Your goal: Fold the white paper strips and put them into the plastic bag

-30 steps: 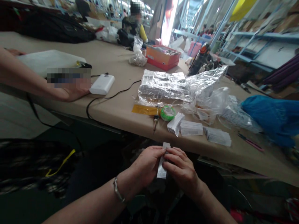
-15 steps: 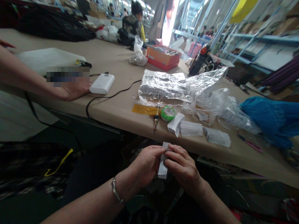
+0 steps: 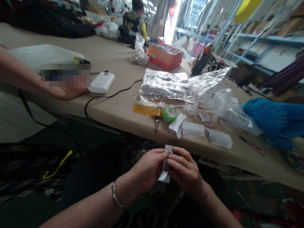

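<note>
Between my two hands, in front of the table edge, is a narrow printed white paper strip (image 3: 165, 173), perhaps more than one layer. My left hand (image 3: 152, 164) pinches it from the left, thumb on top near its upper part. My right hand (image 3: 186, 169) grips the same strip from the right with bent fingers, covering part of its middle. On the table just beyond lie stacks of similar printed strips: one fanned stack (image 3: 177, 125), a middle stack (image 3: 193, 129) and a right stack (image 3: 218, 138).
Near the edge lie a soldering iron (image 3: 157, 122), a green tape roll (image 3: 169, 114) and an amber sheet (image 3: 146, 110). Clear plastic packaging (image 3: 166, 87) sits behind. Pink-handled tweezers (image 3: 251, 144) lie right. Another person's hand (image 3: 73, 90) rests beside a white power bank (image 3: 102, 83).
The lower end of the strip has bent left, with a second layer showing below it. My hands stay close together. The whole view has shifted slightly.
</note>
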A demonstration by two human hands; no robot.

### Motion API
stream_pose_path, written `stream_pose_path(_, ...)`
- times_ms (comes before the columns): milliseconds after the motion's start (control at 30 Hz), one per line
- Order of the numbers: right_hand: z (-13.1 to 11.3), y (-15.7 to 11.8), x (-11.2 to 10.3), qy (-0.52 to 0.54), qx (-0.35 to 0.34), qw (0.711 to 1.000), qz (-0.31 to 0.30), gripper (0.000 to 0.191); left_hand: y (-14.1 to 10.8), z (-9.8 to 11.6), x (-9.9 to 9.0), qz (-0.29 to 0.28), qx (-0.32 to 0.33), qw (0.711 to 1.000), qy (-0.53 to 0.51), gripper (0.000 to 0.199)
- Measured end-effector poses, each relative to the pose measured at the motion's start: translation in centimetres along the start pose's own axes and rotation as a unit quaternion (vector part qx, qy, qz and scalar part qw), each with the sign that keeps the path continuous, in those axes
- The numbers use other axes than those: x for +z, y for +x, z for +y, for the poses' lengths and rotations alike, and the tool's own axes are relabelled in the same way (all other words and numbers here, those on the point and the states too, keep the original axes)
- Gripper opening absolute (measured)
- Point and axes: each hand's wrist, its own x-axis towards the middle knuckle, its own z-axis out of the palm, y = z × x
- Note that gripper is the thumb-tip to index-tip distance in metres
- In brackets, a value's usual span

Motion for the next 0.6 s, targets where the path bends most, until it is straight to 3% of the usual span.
stream_pose_path(67,-0.2,-0.1,0.1,0.063,0.086,0.992,0.074,0.021,-0.2,0.0,0.1,0.004,-0.014,1.0,0.024,0.013)
stream_pose_path(133,-0.2,0.0,0.3,0.142,0.213,0.957,0.138,0.014,-0.4,0.1,0.2,0.009,-0.028,0.998,0.056,0.016)
stream_pose_path(200,0.0,0.4,0.7,0.232,0.334,0.902,0.148,0.013,-0.6,0.0,0.2,0.011,-0.031,0.996,0.084,0.018)
stream_pose_path(267,0.3,0.8,1.1,0.32,0.408,0.847,0.122,0.017,-0.7,-0.2,0.2,0.009,-0.027,0.994,0.101,0.017)
stream_pose_path(333,0.4,1.2,1.5,0.384,0.441,0.804,0.105,0.019,-0.7,-0.4,0.0,-0.006,-0.022,0.993,0.113,0.019)
stream_pose_path(433,0.2,1.6,2.0,0.434,0.464,0.765,0.104,0.019,-0.6,-0.8,-0.6,-0.033,-0.013,0.992,0.118,0.021)
stream_pose_path(600,-0.6,1.9,2.3,0.464,0.485,0.733,0.11,0.019,-0.3,-1.0,-1.8,-0.079,-0.042,0.989,0.116,0.019)
